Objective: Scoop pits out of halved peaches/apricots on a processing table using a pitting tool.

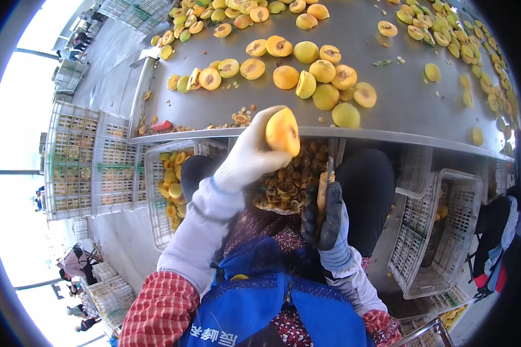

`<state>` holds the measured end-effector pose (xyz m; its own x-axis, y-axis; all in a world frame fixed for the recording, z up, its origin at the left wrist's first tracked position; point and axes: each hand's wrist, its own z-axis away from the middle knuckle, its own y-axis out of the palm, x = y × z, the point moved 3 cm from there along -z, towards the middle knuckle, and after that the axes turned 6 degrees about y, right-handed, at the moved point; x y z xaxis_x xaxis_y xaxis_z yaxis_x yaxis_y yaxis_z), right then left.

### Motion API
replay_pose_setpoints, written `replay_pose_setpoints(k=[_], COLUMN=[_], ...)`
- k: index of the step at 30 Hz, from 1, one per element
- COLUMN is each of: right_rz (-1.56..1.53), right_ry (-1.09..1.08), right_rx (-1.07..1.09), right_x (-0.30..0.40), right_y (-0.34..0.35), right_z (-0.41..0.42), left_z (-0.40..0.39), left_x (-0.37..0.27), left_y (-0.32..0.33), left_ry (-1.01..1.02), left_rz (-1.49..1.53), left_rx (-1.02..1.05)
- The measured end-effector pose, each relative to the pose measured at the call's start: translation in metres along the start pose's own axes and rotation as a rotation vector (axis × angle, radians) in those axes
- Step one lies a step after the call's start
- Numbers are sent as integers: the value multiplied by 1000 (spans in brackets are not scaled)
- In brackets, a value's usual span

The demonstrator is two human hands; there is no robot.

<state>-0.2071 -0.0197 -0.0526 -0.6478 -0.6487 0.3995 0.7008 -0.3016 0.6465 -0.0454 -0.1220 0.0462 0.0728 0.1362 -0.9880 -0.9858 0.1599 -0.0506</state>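
My left hand (252, 157), in a white knitted glove, grips a yellow peach half (281, 132) above the table's front edge. The peach's cut face is turned to the right. In a dark-coated glove, my right hand (332, 217) is closed around the wooden handle (322, 191) of a small metal-tipped pitting tool or knife, its tip upward; its exact kind is unclear. Between my knees, a container of brown peach pits and scraps (286, 191) sits under the table edge. Several peach halves (323, 71) lie on the metal table (199, 110) beyond my hands, some cut side up.
More peach halves are heaped at the table's far side and right (451, 37). A crate of peach halves (150, 199) stands by my left knee, with stacked crates (71, 169) farther left. On the right, a white plastic crate (453, 243) rests near a seated person's leg (495, 230).
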Motion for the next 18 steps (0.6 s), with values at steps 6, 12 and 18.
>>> replay_pose_setpoints(k=[6,12,18], right_rz=[803,1125,1129], right_ry=[-780,-675,-867], right_rx=[320,278,313], right_x=[3,14,-14], right_y=[38,63,58], right_z=[31,56,60], left_z=[80,106,119], left_x=[13,16,14], left_y=[0,0,5], left_ry=[30,57,81], left_rz=[595,629,503], left_rx=[189,-18,-209])
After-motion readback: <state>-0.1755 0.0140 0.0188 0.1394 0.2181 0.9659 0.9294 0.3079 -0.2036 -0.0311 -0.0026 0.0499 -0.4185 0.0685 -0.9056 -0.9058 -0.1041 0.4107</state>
